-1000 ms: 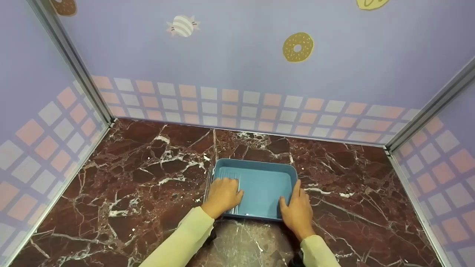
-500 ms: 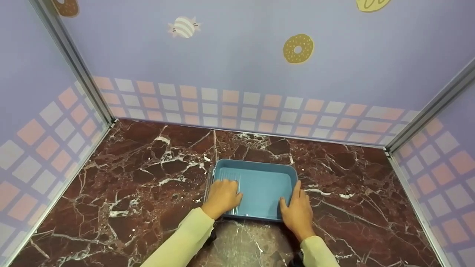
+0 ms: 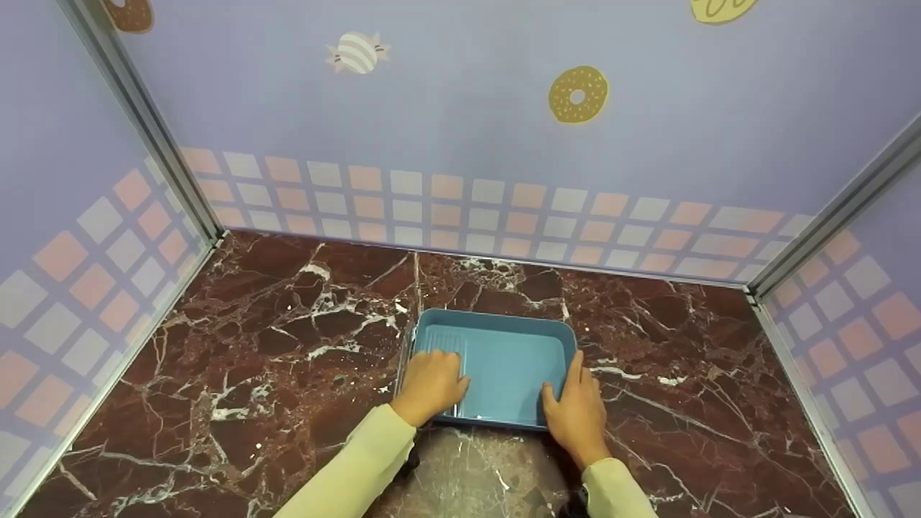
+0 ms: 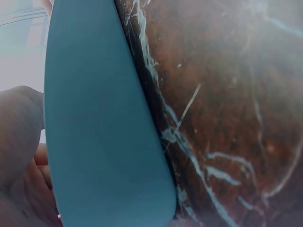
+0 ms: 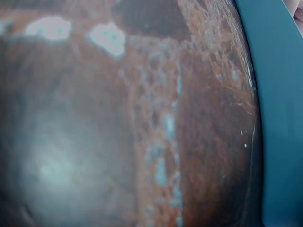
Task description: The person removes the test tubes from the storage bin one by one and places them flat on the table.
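A shallow blue rectangular tray [image 3: 512, 367] lies on the marble surface, in front of the person. Along its left end runs a clear ridged section [image 3: 447, 342], partly covered by the left hand [image 3: 432, 380]. That hand's fingers curl down over the section, with the thumb at its inner edge; the fingertips are hidden in the head view. On the right side, the right hand [image 3: 577, 414] grips the tray wall, thumb inside and fingers along the outside. The left wrist view shows the tray's outer wall [image 4: 102, 118] with the left hand [image 4: 21, 142] behind it.
A dark red marble surface [image 3: 288, 374] with white veins surrounds the tray. Behind it stands a lilac wall [image 3: 460, 108] with printed sweets and pink-and-white squares. Side panels with metal corner posts [image 3: 137, 108] close in the left and right.
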The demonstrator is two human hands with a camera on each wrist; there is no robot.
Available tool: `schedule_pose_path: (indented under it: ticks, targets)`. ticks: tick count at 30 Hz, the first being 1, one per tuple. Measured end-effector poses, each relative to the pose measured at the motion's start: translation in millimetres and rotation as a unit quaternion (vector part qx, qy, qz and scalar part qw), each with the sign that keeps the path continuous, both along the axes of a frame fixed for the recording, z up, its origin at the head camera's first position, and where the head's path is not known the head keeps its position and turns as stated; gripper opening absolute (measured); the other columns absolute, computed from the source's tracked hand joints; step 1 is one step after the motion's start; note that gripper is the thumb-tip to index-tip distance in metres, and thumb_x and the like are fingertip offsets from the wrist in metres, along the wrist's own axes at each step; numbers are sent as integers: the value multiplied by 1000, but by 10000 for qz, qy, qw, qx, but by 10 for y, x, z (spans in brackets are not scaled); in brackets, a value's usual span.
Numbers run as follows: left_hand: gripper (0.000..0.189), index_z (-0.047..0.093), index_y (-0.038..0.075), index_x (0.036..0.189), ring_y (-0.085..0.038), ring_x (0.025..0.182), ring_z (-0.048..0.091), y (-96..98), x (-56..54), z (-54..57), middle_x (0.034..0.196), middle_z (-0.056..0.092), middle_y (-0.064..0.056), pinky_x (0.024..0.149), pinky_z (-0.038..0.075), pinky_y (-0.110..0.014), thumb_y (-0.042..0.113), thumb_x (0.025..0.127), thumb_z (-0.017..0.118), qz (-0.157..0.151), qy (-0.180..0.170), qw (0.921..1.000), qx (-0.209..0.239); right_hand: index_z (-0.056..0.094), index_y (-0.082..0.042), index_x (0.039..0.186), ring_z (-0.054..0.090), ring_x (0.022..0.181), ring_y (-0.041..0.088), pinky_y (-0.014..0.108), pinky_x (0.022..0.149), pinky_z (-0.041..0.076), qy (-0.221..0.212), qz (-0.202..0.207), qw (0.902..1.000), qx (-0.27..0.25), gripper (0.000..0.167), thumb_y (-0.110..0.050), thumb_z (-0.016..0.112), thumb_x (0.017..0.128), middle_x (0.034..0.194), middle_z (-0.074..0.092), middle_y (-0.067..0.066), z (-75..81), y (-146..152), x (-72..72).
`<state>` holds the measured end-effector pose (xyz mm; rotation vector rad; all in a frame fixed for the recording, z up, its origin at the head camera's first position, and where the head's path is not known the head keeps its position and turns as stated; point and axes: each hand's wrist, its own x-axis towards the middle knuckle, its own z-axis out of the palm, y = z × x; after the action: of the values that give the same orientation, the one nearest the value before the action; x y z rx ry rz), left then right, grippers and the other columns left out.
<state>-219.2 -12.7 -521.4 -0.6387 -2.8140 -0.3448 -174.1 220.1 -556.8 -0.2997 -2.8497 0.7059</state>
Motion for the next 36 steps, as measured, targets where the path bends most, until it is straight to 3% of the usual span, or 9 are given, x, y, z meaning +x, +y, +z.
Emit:
schedule_pose_path:
  ticks: [9, 15, 24, 36]
  targets:
    - [48, 32, 18, 50, -19, 41, 39, 38, 8, -32, 46, 45, 1, 41, 28, -33, 28, 76, 72, 38, 184, 9998, 95, 19, 3, 151, 47, 123, 43, 56, 95, 42, 9, 3, 10000, 5, 78, -33, 56, 92, 138, 46, 26, 3, 5, -3]
    - [46, 35, 17, 48, -18, 40, 35, 56, 17, -28, 45, 46, 0, 40, 24, -33, 25, 74, 72, 69, 223, 9997, 121, 18, 3, 151, 46, 124, 43, 56, 95, 41, -39, 20, 10000, 20, 79, -33, 56, 92, 138, 45, 26, 1, 9, -9]
    - [43, 40, 17, 48, -19, 41, 40, 103, 13, -42, 48, 49, -1, 41, 27, -34, 28, 75, 71, 195, -119, 9997, -67, 18, 2, 151, 46, 124, 42, 56, 94, 42, -69, -21, 10000, -30, 79, -33, 56, 92, 138, 46, 25, -3, -2, 6]
    - [45, 38, 17, 48, -18, 41, 40, 151, -6, -61, 47, 47, 0, 40, 25, -33, 30, 75, 71, 291, -220, 9993, -60, 18, 2, 151, 46, 124, 41, 56, 94, 42, -54, -8, 10000, -33, 79, -34, 56, 92, 139, 45, 25, 5, 18, 8]
